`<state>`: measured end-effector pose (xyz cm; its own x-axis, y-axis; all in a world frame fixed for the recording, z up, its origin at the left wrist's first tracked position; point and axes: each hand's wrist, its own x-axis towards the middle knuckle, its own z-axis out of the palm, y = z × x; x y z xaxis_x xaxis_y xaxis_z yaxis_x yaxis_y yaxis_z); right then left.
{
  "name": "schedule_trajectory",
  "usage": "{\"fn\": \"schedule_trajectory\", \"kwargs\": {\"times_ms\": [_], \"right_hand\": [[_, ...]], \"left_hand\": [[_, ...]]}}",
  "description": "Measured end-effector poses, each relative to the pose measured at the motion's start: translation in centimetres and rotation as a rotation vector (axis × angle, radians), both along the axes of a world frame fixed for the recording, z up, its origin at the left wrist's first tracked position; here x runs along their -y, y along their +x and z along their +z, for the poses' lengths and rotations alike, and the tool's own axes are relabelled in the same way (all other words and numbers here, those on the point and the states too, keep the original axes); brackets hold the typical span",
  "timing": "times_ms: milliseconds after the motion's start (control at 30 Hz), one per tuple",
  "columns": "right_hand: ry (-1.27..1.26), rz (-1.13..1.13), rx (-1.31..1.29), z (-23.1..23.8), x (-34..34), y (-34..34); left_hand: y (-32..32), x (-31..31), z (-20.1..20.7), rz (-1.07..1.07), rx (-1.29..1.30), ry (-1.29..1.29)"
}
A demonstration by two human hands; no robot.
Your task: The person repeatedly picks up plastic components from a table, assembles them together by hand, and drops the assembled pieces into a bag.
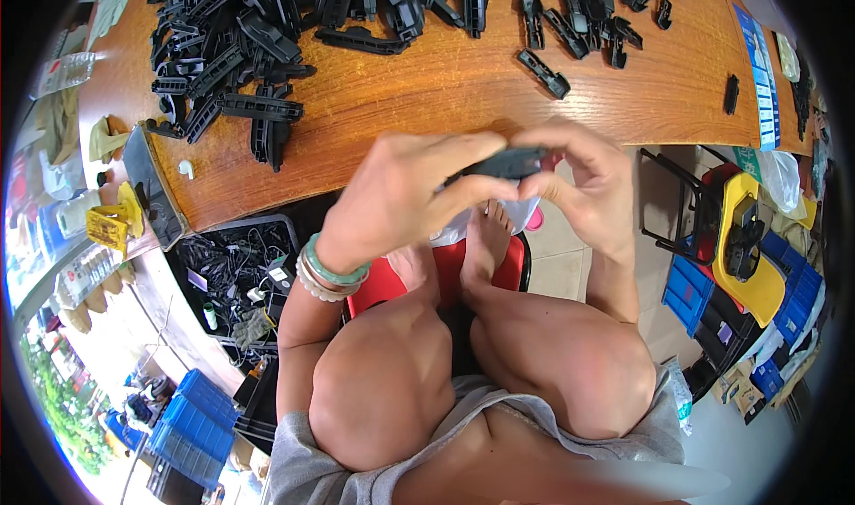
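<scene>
black plastic part (506,161), half hidden by fingers (463,191)

Wooden worktop (445,95), orange-brown with visible grain, and its near edge curves across the view. Big heap of long black plastic parts (240,42) piled on the far left, spilling toward the middle. Smaller scatter of shorter black clips (579,24) on the far right, with 1 black piece (731,93) lying alone near the right end. A small white bit (185,168) sits near the left edge, and blue printed sheets (761,77) lie on the right end.
</scene>
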<state>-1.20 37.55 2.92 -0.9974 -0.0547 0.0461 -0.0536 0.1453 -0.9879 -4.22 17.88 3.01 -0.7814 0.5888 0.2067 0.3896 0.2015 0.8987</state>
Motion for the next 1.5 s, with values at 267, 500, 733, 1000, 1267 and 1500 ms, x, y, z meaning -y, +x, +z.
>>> {"fn": "schedule_trajectory", "kwargs": {"times_ms": [267, 500, 733, 1000, 1267, 1500], "right_hand": [[0.571, -0.113, -0.362, -0.6, -0.2, -2.9], [0.854, -0.051, -0.369, -1.3, -0.8, -5.5], [0.237, 0.031, 0.002, 1.6, 0.1, -2.7], [-0.105, 0.157, -0.101, 1.6, 0.7, -1.8], [0.076, -0.056, -0.252, 0.9, 1.1, -0.7], [0.096, -0.07, -0.311, 0.0, 0.4, -0.6]], "left_hand": [[-4.5, 2.6, -1.3, 0.495, -0.555, -0.511], [-2.6, 1.9, -1.2, 0.271, -0.327, -0.285], [-1.8, 1.7, -1.7, 0.562, -0.234, -0.309], [0.4, -0.5, 1.1, 0.364, 0.627, 0.402], [0.3, -0.6, 1.9, 0.182, 0.263, 0.081], [1.3, -1.5, 1.0, 0.262, 0.03, -0.086]]}}
